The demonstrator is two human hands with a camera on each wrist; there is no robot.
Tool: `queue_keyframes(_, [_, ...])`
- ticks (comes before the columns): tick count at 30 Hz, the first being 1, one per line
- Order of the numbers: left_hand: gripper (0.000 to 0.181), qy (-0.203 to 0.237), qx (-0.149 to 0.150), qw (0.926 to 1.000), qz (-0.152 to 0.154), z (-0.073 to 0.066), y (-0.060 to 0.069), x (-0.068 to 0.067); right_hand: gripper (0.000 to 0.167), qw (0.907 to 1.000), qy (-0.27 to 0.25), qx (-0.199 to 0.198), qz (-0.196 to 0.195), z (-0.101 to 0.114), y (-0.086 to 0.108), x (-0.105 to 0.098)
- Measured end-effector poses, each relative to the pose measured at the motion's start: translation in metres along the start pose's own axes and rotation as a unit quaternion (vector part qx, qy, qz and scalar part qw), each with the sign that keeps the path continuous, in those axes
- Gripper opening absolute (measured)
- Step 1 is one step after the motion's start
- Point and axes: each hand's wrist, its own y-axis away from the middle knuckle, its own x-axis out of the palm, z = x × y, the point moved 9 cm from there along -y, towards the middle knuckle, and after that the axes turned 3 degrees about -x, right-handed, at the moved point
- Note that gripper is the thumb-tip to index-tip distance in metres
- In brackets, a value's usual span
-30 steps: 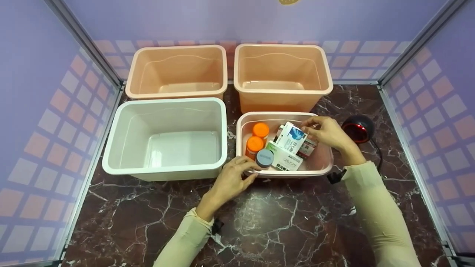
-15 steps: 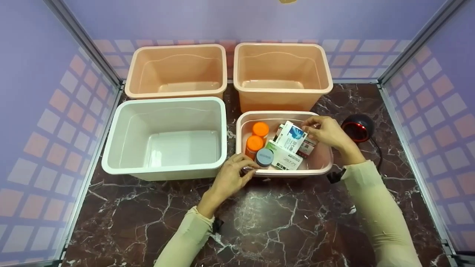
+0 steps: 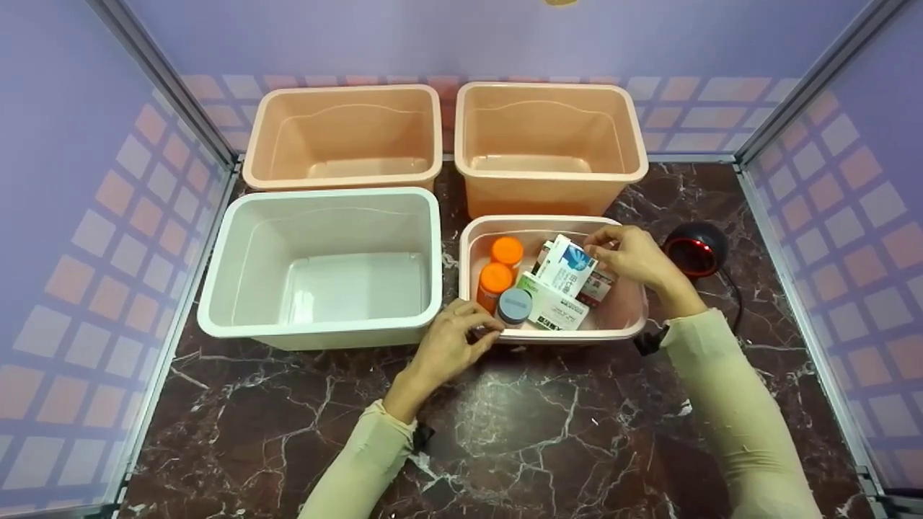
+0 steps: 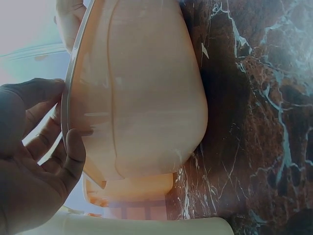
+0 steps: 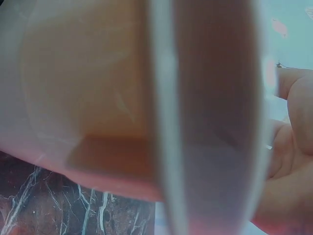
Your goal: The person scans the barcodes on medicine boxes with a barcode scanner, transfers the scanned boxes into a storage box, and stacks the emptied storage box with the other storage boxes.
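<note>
A low pale-pink bin (image 3: 620,328) holds medicine packs. My left hand (image 3: 451,342) grips its near left corner, with fingertips at the rim; in the left wrist view, fingers (image 4: 74,154) touch the outer wall. Inside that corner stand a grey-capped bottle (image 3: 515,305) and two orange-capped bottles (image 3: 495,278). My right hand (image 3: 634,256) reaches over the far right side and pinches the upper right edge of a white medicine box (image 3: 566,267) with a blue picture. This box leans on other packs. A green-and-white box (image 3: 555,306) and a red-and-white box (image 3: 595,287) lie beside it.
A larger white bin (image 3: 216,310) stands to the left. Two peach bins (image 3: 346,92) (image 3: 551,176) stand behind. A black round device with a red light (image 3: 696,249) and a cable sits at right. Purple walls (image 3: 65,216) enclose the dark marble surface (image 3: 548,432).
The left hand's fingers have drawn slightly closer together at the bin's corner. The right hand stays at the white medicine box, and the packs have hardly shifted.
</note>
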Motion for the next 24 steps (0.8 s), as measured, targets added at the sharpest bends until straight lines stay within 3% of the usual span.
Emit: queue_keyframes(24, [0.013, 0.008, -0.011, 0.9999, 0.001, 0.002, 0.001, 0.0016, 0.025, 0.9979, 0.061, 0.008, 0.018, 0.0003, -0.0063, 0.0055])
